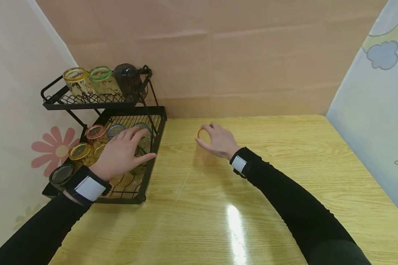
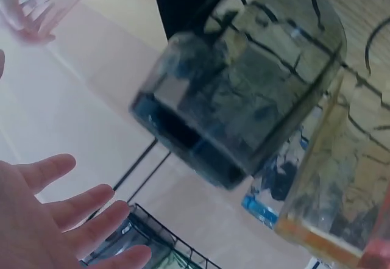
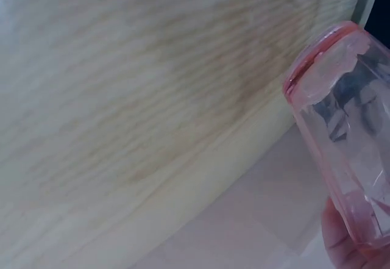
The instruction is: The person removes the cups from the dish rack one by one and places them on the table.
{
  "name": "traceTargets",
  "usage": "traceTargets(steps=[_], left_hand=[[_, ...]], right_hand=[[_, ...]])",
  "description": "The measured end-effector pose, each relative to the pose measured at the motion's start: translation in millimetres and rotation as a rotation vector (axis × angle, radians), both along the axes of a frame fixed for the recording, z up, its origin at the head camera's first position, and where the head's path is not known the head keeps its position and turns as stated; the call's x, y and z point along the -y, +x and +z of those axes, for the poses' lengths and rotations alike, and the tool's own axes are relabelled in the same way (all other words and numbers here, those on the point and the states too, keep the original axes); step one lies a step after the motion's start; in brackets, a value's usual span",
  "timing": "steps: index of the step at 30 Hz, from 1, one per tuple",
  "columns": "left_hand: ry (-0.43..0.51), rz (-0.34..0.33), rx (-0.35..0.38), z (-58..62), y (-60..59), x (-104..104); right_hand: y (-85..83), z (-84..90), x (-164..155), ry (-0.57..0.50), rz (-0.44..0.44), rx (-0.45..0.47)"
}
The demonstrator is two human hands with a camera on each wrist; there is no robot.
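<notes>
My right hand point(image 1: 219, 141) grips a clear, pink-tinted glass cup point(image 3: 347, 129) over the wooden table, right of the rack. In the head view only the reddish rim and pale side of the cup show past the fingers. My left hand point(image 1: 119, 152) is above the lower tier of the black rack point(image 1: 149, 158), fingers and thumb spread, holding nothing. In the left wrist view, a smoky dark glass point(image 2: 244, 98) lies just beyond the left fingers point(image 2: 91, 208). It stands in the lower tier, partly hidden by the left hand in the head view.
The lower tier also bears red-rimmed point(image 1: 96, 134), blue-rimmed point(image 1: 115, 129), yellow-rimmed point(image 1: 80, 152) and dark point(image 1: 62, 175) glasses. On the upper tier stand yellow point(image 1: 77, 81), green point(image 1: 103, 79) and black point(image 1: 127, 79) ones. A brown sheet point(image 1: 235, 66) backs the table point(image 1: 285, 154).
</notes>
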State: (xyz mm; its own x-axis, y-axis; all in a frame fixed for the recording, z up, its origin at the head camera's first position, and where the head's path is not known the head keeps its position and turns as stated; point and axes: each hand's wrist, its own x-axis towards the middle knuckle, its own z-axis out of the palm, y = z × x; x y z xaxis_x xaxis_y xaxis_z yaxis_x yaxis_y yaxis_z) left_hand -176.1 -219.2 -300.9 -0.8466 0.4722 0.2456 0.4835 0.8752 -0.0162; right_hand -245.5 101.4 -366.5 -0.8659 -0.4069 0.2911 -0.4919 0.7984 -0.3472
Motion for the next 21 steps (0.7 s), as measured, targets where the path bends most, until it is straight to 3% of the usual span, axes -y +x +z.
traceTargets(steps=[9, 21], left_hand=[[-0.032, 0.117, 0.04, 6.6, -7.3, 14], [0.028, 0.288, 0.101, 4.8, -26.0, 24]], right_hand=[[-22.0, -5.2, -3, 0.176, -0.059, 0.027], [-28.2, -8.1, -6, 0.281, -0.083, 0.041]])
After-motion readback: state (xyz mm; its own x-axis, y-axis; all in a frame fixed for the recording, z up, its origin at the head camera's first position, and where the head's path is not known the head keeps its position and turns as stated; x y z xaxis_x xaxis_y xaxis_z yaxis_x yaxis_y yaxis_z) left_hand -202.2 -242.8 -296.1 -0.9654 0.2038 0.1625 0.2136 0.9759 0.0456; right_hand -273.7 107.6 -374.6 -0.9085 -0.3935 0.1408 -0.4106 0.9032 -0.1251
